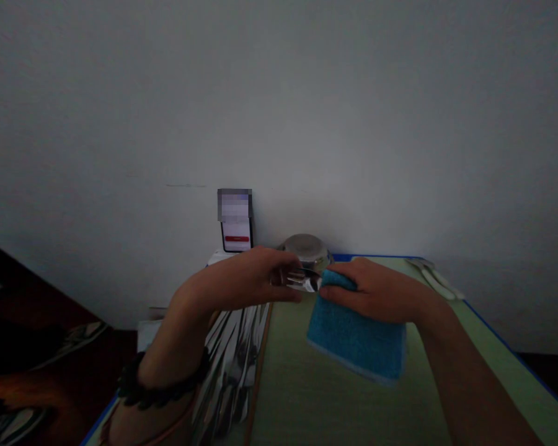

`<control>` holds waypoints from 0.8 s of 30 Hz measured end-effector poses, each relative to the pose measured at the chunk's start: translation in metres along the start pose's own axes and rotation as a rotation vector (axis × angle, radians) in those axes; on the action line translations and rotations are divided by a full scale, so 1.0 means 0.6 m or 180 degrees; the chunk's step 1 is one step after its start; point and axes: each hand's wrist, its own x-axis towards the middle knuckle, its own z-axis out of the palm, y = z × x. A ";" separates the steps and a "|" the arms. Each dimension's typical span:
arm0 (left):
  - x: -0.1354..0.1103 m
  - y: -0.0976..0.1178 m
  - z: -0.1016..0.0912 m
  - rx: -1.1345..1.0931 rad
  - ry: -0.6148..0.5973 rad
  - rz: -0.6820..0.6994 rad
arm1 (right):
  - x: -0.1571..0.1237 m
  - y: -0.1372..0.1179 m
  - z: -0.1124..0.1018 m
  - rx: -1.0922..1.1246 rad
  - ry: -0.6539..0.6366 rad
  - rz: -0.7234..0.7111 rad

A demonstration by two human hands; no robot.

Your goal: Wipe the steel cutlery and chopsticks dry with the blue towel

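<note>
Over the table [302,384], my left hand [260,279] curls its fingers around a shiny metal utensil [304,280]. Its exact kind is hard to make out in the dim light. My right hand [367,288] pinches a blue cloth [358,337], whose upper edge is against the right end of the utensil. The rest of the cloth hangs down above the green tabletop. Below my left forearm lies a pile of metal cutlery [235,353], with several knives and other pieces side by side, partly hidden by the arm.
A round metal container [305,248] stands by the wall behind my hands. A phone [236,232] leans upright against the wall. More light-coloured cutlery [434,279] lies at the far right edge. Shoes [81,337] show on the floor at left.
</note>
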 end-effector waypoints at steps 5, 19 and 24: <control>-0.002 -0.002 -0.002 -0.0095 0.0523 0.0174 | -0.006 0.005 -0.002 0.0107 0.0090 0.0222; 0.000 0.011 -0.001 -0.0181 0.0709 0.0547 | 0.003 -0.004 0.000 -0.0226 0.0563 -0.0097; -0.005 0.014 -0.007 -0.0195 0.0525 0.0205 | 0.003 -0.004 0.000 -0.0356 0.0669 -0.0075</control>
